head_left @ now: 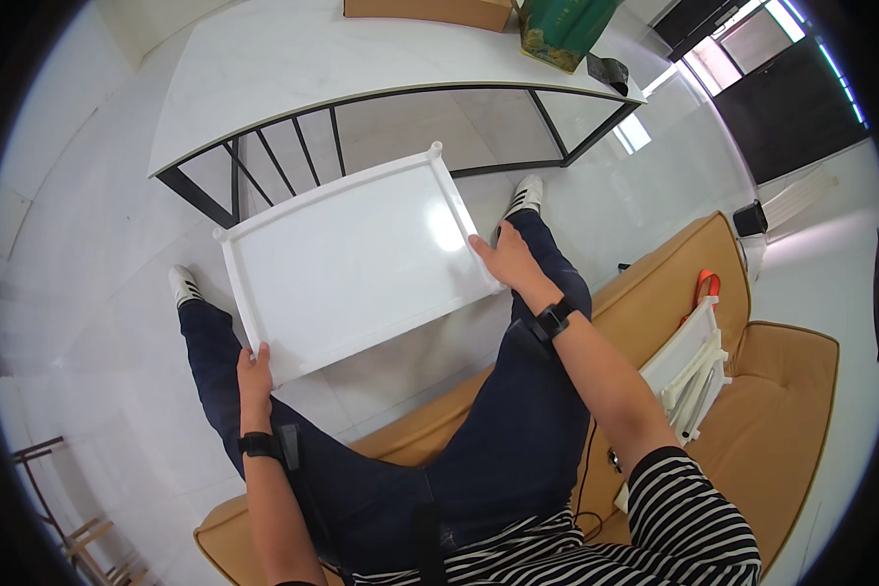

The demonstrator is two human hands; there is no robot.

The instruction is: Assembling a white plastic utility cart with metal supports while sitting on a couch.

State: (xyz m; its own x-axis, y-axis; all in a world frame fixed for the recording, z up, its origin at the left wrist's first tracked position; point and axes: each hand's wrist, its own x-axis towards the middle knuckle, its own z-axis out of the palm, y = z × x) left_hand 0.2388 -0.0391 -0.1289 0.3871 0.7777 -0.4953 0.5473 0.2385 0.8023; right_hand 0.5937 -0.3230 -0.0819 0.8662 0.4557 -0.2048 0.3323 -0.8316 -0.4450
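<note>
Between my legs I hold a white rectangular panel [347,264] with a raised rim and small round knobs at its two far corners. My left hand [255,379] grips its near left corner, fingers closed on the rim. On the right short side, my right hand [510,260] is closed round the edge, thumb on top. The panel lies tilted slightly, its far edge close to the table's front frame. What lies under the panel is hidden.
Ahead stands a white-topped table [293,63] with a black metal frame, bearing a cardboard box [428,12] and a green bag [565,31]. I sit on a tan sofa [781,391]; white panels and bars [689,376] and an orange strap [707,284] lie on it to my right.
</note>
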